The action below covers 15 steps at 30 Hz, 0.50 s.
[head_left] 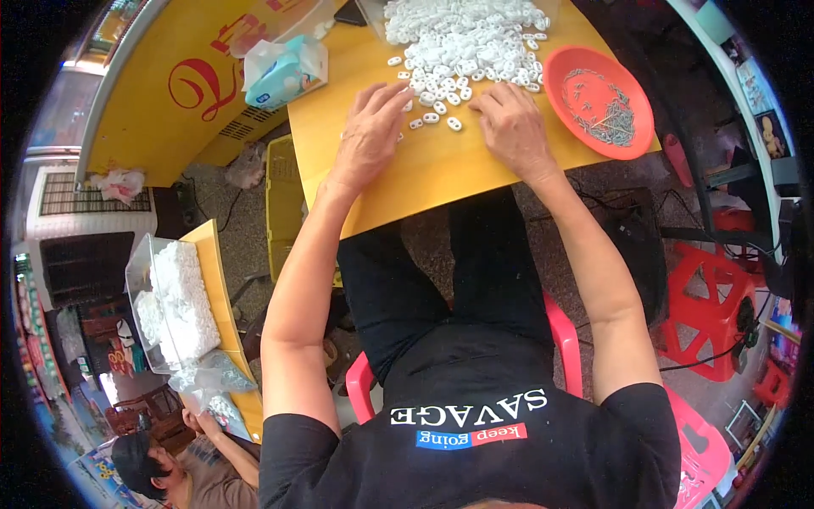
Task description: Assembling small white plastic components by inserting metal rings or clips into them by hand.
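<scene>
My left hand (370, 136) rests on the yellow tabletop (415, 187), its fingers stretched toward a few loose white plastic pieces (454, 124). These are small ovals with two holes each. Across a short gap, my right hand (513, 129) lies with its fingers loosely bent and apart, at the near edge of the large heap of the same white pieces (475, 42). Nothing shows in the grasp of either hand, though the undersides of the fingers are hidden. To the right stands a red oval dish (555, 76) with many thin grey metal pins or screws (612, 127).
A tissue pack (284, 72) sits at the table's far left corner. On the left, a clear bin of white pieces (186, 305) stands on another yellow table, where a co-worker's hand (199, 422) touches a plastic bag (212, 382). Red stools (699, 297) stand right.
</scene>
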### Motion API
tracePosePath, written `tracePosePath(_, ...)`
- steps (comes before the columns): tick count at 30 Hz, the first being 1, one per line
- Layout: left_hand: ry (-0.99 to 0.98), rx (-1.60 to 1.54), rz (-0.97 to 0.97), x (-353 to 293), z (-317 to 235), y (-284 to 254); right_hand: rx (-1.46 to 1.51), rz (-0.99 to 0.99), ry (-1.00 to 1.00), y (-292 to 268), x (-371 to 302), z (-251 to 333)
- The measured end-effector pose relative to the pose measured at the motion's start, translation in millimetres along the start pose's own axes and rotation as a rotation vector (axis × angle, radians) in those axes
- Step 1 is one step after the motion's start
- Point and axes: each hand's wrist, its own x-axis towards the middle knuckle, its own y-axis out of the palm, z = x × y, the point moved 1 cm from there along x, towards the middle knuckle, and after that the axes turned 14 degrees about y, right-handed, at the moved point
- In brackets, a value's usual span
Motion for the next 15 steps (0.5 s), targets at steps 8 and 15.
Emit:
tracePosePath(8,0.092,-0.042,0.117,-13,9,-10,-0.015,0.010,0.008,0,0,1)
tracePosePath(15,0.003,-0.057,0.090,-25,6,-25,0.029,0.013,0.030,-2,0,3)
